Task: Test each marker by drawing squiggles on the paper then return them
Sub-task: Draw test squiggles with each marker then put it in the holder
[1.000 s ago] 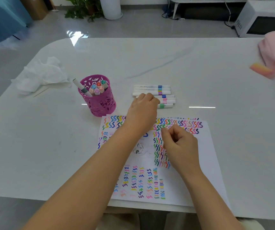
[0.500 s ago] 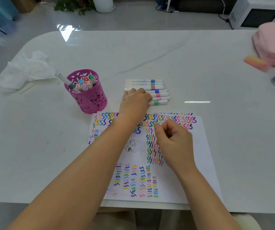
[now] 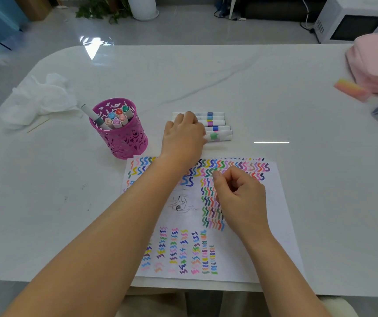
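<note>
- White marble-look table (image 3: 274,88) on a grey glossy floor (image 3: 183,30); beyond the table are a potted plant (image 3: 101,10) and, on the floor, a white microwave (image 3: 352,24).
- Far right of the table: pink pouch (image 3: 375,62), with a pink-and-yellow block (image 3: 350,89) just beside it.
- Far left: crumpled white tissue (image 3: 37,99).
- Magenta cut-out pen cup (image 3: 124,143) stands upright just beyond the paper's left corner. It holds capped markers (image 3: 117,117), and one white barrel leans out to the left.
- Paper (image 3: 274,225) lies flat at the near table edge. Coloured squiggles run in rows along its far edge, in a column down the middle and in short columns near the bottom. Small pencil sketch (image 3: 181,202) at centre.
- Row of white markers (image 3: 215,123) lies side by side just beyond the paper, colour bands showing.
- Left hand (image 3: 183,136) is palm-down over the left ends of that row, fingers bent over the barrels. Thumb side touches the green-banded marker (image 3: 217,136). Cannot tell whether any marker is actually gripped.
- Right hand (image 3: 240,197) rests on the paper over the middle squiggle column, fingers curled toward the palm, thumb tip near the forefinger. Nothing visible in it.
</note>
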